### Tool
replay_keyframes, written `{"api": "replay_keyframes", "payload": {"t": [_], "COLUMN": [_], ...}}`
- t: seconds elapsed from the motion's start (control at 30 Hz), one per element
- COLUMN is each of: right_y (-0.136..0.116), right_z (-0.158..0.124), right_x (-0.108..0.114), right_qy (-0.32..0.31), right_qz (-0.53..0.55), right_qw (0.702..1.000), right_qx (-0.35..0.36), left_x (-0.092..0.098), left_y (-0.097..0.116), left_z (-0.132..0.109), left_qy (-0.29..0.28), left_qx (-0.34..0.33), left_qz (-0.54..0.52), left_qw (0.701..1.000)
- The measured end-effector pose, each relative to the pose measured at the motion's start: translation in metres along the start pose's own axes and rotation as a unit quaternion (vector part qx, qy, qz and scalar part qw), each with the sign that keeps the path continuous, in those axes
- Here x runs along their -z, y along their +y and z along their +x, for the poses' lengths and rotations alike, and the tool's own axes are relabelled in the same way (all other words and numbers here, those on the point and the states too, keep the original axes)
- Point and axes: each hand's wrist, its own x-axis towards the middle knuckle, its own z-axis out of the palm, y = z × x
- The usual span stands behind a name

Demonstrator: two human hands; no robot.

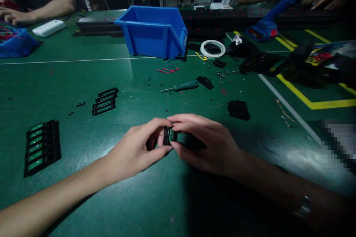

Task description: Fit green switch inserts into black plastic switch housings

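Between both hands, just above the green table, is a small black plastic housing (166, 136) with a green circuit board (171, 135) in it. My left hand (141, 142) pinches its left side between thumb and fingers. From the right, my right hand (205, 140) closes thumb and fingertips on the same piece; part of it is hidden by the fingers. Left of my hands lie several thin black frames (105, 100) in a stack-like row. Farther left sits a row of black housings with green boards (41, 148). A group of black parts (238, 110) rests beyond my right hand.
A blue bin (150, 39) stands at the back. Before it lie a green-handled screwdriver (183, 86), red wires (167, 70), loose screws (222, 76) and a white tape roll (213, 49). A cordless drill (263, 29) is at back right. Other people sit across the table.
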Motion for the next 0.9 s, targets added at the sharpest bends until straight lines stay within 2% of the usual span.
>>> {"api": "replay_keyframes", "payload": {"t": [0.9], "right_y": [0.0008], "right_z": [0.0004], "right_x": [0.0018], "right_qy": [-0.006], "right_qz": [-0.029], "right_qw": [1.000], "right_qx": [0.009], "left_x": [0.0000], "left_y": [0.0003], "left_z": [-0.0003], "left_qy": [-0.002], "left_qx": [0.004], "left_qz": [0.004], "left_qw": [1.000]}}
